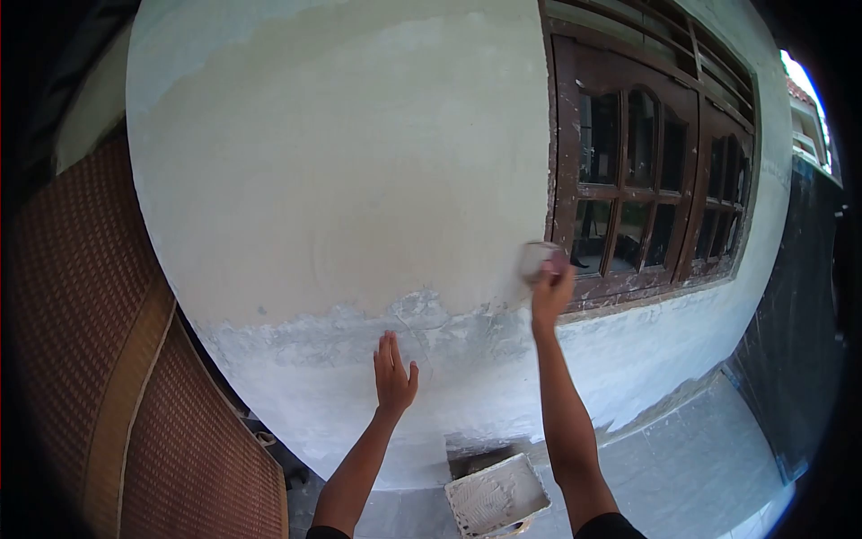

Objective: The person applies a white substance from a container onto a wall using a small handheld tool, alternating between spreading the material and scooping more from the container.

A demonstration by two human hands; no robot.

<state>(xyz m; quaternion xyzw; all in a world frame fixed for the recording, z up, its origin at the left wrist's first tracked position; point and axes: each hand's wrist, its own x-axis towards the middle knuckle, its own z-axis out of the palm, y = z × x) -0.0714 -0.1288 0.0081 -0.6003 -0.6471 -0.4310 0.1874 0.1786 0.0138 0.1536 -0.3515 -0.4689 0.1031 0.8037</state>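
Observation:
My right hand (551,292) is raised to the wall beside the window's lower left corner. Its fingers grip a small, motion-blurred piece with a pinkish-brown side, which looks like sandpaper (558,260). The piece is up against the wall, close to the brown window frame. My left hand (392,373) lies with its fingers stretched out against the wall, on the rough grey-white band, and holds nothing. The wall (377,180) is beige above and patchy white and grey below, with an uneven border between the two.
A brown wooden window (628,193) with glass panes and pale specks is at the right. Below me on the tiled floor sits a white-crusted paint tray (498,494). A woven brown panel (197,422) stands at the left, and a dark sheet (781,341) at the far right.

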